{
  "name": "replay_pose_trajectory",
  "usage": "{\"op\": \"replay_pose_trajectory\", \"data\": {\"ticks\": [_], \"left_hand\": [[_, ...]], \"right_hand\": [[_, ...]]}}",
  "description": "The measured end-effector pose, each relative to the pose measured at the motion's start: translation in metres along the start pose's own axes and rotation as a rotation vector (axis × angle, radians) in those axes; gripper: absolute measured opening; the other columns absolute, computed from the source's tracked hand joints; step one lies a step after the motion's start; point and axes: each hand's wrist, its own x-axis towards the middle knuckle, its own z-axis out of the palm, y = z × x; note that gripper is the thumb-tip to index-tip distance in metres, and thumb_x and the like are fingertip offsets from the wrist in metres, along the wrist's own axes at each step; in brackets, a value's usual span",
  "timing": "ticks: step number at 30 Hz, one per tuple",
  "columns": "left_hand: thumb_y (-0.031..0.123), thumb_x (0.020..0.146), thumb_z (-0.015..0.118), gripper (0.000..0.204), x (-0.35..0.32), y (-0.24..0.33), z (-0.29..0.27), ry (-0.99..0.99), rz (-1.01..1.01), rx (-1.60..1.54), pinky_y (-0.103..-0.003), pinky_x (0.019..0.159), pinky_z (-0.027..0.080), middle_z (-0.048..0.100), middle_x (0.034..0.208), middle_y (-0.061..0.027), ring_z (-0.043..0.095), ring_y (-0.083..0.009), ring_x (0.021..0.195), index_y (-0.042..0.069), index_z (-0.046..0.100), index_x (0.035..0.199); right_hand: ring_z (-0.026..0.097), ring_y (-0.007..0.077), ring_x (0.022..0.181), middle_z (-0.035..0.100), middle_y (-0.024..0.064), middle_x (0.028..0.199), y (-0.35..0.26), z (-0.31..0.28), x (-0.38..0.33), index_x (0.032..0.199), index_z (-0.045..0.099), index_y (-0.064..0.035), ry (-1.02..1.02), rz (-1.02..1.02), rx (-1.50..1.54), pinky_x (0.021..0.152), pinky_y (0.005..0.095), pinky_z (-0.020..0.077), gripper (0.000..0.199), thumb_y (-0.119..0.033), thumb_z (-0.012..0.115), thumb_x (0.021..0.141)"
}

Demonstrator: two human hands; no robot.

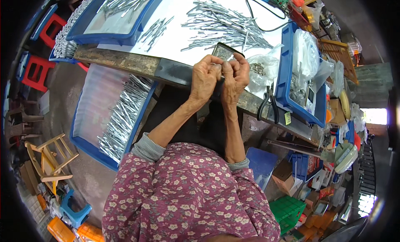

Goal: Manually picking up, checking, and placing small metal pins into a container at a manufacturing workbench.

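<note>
Hands meet over the counter's (125, 61) front edge: left hand (204, 79) and right hand (234, 77), fingers pinched together on one small metal piece (219, 67), too hidden between them to make out. Behind them lies one dark tray (225, 51), partly covered. Three blue bins show: one (89, 148) at the left with stacked metal rods, one (81, 34) cut off at the top, one (285, 75) at the right with bags. One loose rod pile (225, 25) cannot be counted. One pair of pliers (268, 106) hangs over the edge.
</note>
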Motion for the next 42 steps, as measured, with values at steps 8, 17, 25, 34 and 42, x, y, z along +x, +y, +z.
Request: {"op": "replay_pose_trajectory", "data": {"ticks": [8,17,25,34,42], "left_hand": [[0.0,0.082,0.048,0.005,0.0,-0.014,0.002,0.036,0.067,0.152,-0.02,0.044,0.035,0.048,0.056,0.0022,0.04,-0.003,0.05,-0.003,0.052,0.08],[0.008,0.084,0.049,0.009,0.005,0.001,-0.01,0.01,0.238,0.509,-0.031,0.05,0.043,0.056,0.061,-0.0121,0.056,-0.0201,0.053,0.0,0.051,0.084],[0.007,0.08,0.043,0.013,0.059,0.027,-0.082,0.223,0.498,1.28,-0.043,0.057,0.045,0.059,0.07,-0.0182,0.059,-0.0353,0.066,0.005,0.054,0.089],[-0.001,0.074,0.051,0.016,0.1,0.026,-0.121,0.208,0.576,1.628,-0.039,0.069,0.045,0.053,0.082,-0.0158,0.053,-0.0314,0.082,0.003,0.061,0.085],[0.0,0.073,0.054,0.012,0.09,0.022,-0.104,0.216,0.597,1.618,-0.038,0.073,0.042,0.052,0.086,-0.0146,0.051,-0.0306,0.081,0.003,0.062,0.081]], "right_hand": [[0.04,0.0075,0.056,0.043,-0.0007,0.064,0.003,0.004,0.0,0.109,0.046,0.0063,0.091,-0.119,-0.316,0.05,0.0224,0.0348,0.024,-0.004,0.046,0.087],[0.041,0.0077,0.062,0.046,0.0015,0.071,0.001,-0.004,0.002,0.118,0.044,0.0039,-0.058,0.045,-0.145,0.054,0.0224,0.0359,0.033,-0.015,0.042,0.092],[0.036,0.0075,0.056,0.039,-0.0021,0.062,0.011,-0.02,0.0,0.11,0.049,0.0036,-0.023,-0.064,-0.361,0.05,0.0228,0.0323,0.027,-0.007,0.051,0.085],[0.04,0.0086,0.054,0.043,-0.0001,0.06,0.011,-0.02,0.001,0.106,0.051,0.003,-0.029,-0.069,-0.407,0.049,0.0244,0.0349,0.027,-0.005,0.053,0.081],[0.043,0.0074,0.06,0.046,-0.001,0.066,0.006,-0.02,-0.002,0.106,0.051,0.0052,-0.057,-0.022,-0.439,0.054,0.0219,0.0364,0.025,-0.004,0.052,0.082]]}}
